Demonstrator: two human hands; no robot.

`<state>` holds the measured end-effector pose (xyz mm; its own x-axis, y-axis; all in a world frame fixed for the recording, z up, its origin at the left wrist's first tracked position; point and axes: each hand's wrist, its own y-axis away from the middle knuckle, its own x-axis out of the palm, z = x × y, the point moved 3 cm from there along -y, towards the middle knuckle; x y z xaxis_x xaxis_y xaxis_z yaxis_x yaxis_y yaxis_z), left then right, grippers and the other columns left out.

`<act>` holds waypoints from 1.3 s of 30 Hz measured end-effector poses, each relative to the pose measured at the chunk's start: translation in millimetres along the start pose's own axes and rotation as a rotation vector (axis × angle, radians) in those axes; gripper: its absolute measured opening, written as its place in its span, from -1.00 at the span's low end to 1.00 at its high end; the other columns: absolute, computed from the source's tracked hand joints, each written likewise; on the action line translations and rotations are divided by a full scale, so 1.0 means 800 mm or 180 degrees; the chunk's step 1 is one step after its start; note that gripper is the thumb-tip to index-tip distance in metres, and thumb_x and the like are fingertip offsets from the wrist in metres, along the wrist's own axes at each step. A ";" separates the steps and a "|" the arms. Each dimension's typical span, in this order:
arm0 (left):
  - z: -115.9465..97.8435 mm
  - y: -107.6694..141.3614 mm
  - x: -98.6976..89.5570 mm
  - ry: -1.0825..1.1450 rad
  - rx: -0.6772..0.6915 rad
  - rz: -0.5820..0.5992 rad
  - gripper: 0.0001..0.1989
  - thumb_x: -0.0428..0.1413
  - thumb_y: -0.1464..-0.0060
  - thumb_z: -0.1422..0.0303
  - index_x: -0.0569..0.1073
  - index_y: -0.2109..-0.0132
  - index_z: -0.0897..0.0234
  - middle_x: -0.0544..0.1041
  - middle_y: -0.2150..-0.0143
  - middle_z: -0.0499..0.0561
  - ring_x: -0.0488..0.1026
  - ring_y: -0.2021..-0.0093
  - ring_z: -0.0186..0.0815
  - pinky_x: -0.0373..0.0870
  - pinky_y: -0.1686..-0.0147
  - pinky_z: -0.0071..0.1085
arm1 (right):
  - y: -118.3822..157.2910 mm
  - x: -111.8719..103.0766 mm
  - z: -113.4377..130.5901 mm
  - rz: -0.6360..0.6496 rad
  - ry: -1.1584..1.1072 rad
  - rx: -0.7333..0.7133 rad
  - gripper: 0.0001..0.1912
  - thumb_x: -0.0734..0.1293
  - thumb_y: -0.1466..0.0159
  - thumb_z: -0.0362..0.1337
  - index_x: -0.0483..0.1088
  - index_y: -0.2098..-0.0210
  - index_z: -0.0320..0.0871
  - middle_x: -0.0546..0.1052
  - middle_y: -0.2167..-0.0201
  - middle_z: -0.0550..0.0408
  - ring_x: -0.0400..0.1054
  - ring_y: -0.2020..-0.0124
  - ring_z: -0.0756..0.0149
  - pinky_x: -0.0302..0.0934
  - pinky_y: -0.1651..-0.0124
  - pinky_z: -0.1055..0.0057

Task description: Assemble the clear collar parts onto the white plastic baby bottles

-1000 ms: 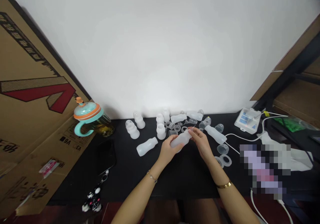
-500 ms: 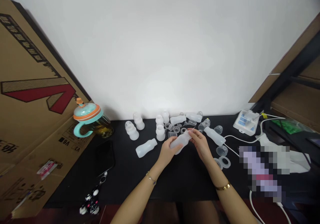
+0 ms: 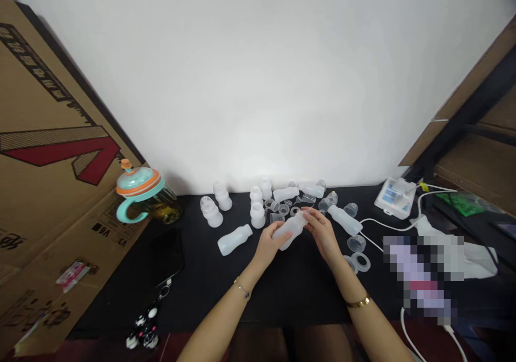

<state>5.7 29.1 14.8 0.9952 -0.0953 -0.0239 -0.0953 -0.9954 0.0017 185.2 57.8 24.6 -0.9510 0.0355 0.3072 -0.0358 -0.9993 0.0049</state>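
Above the black table [image 3: 282, 292], my left hand [image 3: 271, 242] is wrapped round the body of a translucent white bottle [image 3: 293, 229], tilted with its neck to the upper right. The fingers of my right hand [image 3: 320, 229] pinch at the bottle's neck; any small part between them is too small to make out. Left of my hands lies another bottle [image 3: 234, 240] on its side. Short white bottles [image 3: 258, 215] stand behind, two with clear domed tops [image 3: 212, 212]. Clear rings [image 3: 360, 262] and domed caps [image 3: 356, 243] lie to the right, near a lying bottle [image 3: 345, 220].
At the left stand a large cardboard box [image 3: 48, 190] and a teal-lidded jug [image 3: 141, 190]. A black phone [image 3: 167, 257] and a keychain [image 3: 147, 324] lie nearby. On the right are a white plastic case [image 3: 395, 198], white cables [image 3: 387, 225] and a white cloth [image 3: 475, 260].
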 end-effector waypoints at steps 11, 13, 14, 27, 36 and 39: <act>0.002 -0.002 -0.001 0.0029 -0.0012 0.0041 -0.57 0.29 -0.01 0.06 0.58 0.07 0.27 0.58 0.17 0.04 0.45 0.18 -0.19 0.32 0.15 -0.34 | -0.001 -0.003 0.000 -0.0067 -0.0196 -0.0055 -0.63 0.57 -0.10 0.00 0.60 0.18 -0.06 0.61 0.16 0.02 0.46 0.10 0.11 0.34 0.05 0.25; 0.002 -0.002 -0.001 0.0032 -0.0016 0.0034 -0.56 0.29 -0.01 0.05 0.58 0.07 0.27 0.58 0.17 0.04 0.46 0.18 -0.18 0.33 0.14 -0.33 | -0.001 -0.003 0.002 -0.0091 -0.0209 -0.0064 -0.63 0.57 -0.10 0.00 0.61 0.18 -0.06 0.61 0.16 0.02 0.46 0.09 0.11 0.34 0.05 0.25; 0.002 -0.002 -0.001 0.0038 -0.0019 0.0031 -0.55 0.29 -0.01 0.05 0.58 0.06 0.27 0.58 0.17 0.05 0.46 0.18 -0.18 0.33 0.14 -0.33 | -0.001 -0.003 0.002 -0.0091 -0.0202 -0.0061 -0.63 0.57 -0.10 0.00 0.61 0.18 -0.06 0.61 0.16 0.02 0.45 0.08 0.11 0.34 0.05 0.25; 0.002 -0.001 -0.001 0.0008 -0.0010 0.0100 -0.56 0.28 -0.03 0.07 0.57 0.05 0.29 0.58 0.15 0.04 0.47 0.16 -0.18 0.34 0.13 -0.33 | 0.000 -0.001 -0.002 -0.0029 -0.0065 -0.0018 -0.55 0.58 -0.05 0.06 0.61 0.17 -0.06 0.62 0.16 0.01 0.48 0.12 0.12 0.35 0.12 0.29; -0.001 -0.001 -0.001 -0.0065 0.0013 0.0061 -0.58 0.26 -0.03 0.08 0.56 0.07 0.29 0.58 0.18 0.02 0.47 0.19 -0.21 0.35 0.16 -0.35 | 0.000 0.002 0.000 -0.0007 -0.0086 0.0016 -0.58 0.58 -0.06 0.02 0.61 0.18 -0.06 0.63 0.19 0.03 0.48 0.14 0.13 0.33 0.12 0.30; 0.000 0.000 -0.001 -0.0096 0.0020 0.0051 -0.57 0.26 -0.03 0.08 0.56 0.06 0.29 0.58 0.16 0.03 0.47 0.18 -0.20 0.36 0.16 -0.34 | -0.001 0.002 0.000 -0.0020 -0.0059 0.0020 -0.56 0.58 -0.04 0.04 0.60 0.19 -0.08 0.63 0.19 0.01 0.48 0.13 0.10 0.34 0.12 0.27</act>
<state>4.8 29.5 15.1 0.9923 -0.1112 -0.0540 -0.1115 -0.9938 -0.0041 183.7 58.3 24.6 -0.9449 0.0417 0.3246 -0.0397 -0.9991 0.0128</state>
